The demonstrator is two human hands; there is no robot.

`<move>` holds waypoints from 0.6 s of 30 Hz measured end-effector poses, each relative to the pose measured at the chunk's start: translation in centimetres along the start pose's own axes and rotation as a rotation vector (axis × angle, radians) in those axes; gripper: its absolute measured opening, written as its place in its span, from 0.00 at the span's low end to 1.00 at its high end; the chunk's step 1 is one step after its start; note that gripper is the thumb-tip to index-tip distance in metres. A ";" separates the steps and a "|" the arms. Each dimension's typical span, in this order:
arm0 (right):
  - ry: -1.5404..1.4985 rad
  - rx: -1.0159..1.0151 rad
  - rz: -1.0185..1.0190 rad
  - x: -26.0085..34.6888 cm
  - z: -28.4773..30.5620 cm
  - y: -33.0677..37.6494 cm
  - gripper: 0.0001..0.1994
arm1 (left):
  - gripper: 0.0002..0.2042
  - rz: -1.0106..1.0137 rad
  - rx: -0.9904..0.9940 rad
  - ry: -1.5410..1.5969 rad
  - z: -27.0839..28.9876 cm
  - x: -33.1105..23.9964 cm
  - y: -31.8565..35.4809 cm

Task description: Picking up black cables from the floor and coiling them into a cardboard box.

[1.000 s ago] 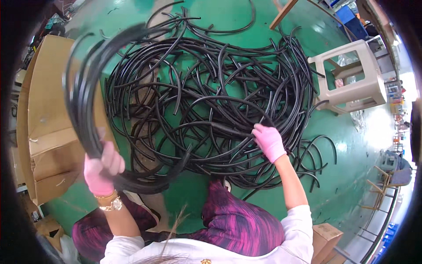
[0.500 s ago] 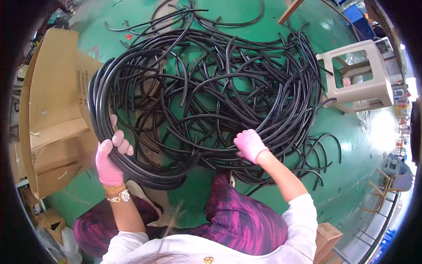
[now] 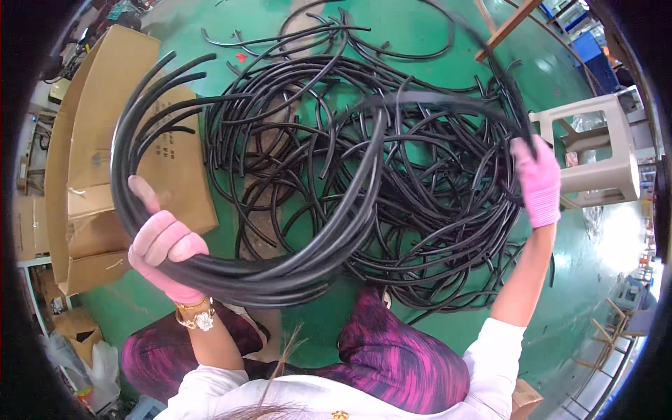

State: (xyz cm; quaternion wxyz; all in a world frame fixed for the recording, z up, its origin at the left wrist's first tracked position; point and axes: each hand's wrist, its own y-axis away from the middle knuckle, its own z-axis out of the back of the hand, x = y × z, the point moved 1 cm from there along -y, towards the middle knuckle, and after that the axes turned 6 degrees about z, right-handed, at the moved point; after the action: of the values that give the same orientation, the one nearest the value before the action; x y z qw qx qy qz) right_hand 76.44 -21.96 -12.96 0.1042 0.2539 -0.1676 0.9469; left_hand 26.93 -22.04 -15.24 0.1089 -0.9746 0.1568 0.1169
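Right hand [image 3: 537, 180] is up off the heap now, lifted toward the stool side with a single black hose [image 3: 392, 103] pinched in its gloved fingers; half a second ago it was low, pressed into the tangle near the knees. That hose arcs from the right hand across the top of the pile and drops into the bundle of hoses [image 3: 280, 273] gripped by the left hand [image 3: 164, 252], so one more length is being pulled free and swept into the coil. Left hand has risen a bit too, fist closed around the bottom of the bundle, thumb sticking up, loose ends fanning out over the flattened cardboard box [image 3: 91, 161]. Bundle looks thicker than a second ago. Loose pile of black hoses [image 3: 420, 210] lies on the green floor [image 3: 420, 35] in front of the person's knees, still large, well tangled. Plastic stool [image 3: 595, 154] stands just right of the pile, untouched. Judging by the heap, most lengths are not yet gathered.
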 end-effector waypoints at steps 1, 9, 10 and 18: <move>-0.025 -0.069 -0.104 -2.4 0.8 -0.8 0.16 | 0.32 -0.005 0.007 0.001 -0.6 0.0 -0.2; -0.658 0.299 -0.069 12.8 -8.1 4.0 0.13 | 0.29 0.296 -0.572 -0.684 -0.3 8.6 -2.3; -0.660 0.393 0.076 14.0 -9.9 5.5 0.19 | 0.30 0.308 -0.451 -0.588 0.1 10.2 -2.9; -0.190 0.395 0.410 19.1 -11.0 10.0 0.31 | 0.16 0.451 -0.482 -0.729 -1.8 12.8 -3.6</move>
State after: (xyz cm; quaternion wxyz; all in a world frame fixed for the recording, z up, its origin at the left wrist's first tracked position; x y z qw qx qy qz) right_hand 52.49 -24.99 -14.71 -0.1570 0.3173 -0.0368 0.9345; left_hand 40.24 -22.77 -16.22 -0.1002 -0.8095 0.2841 0.5040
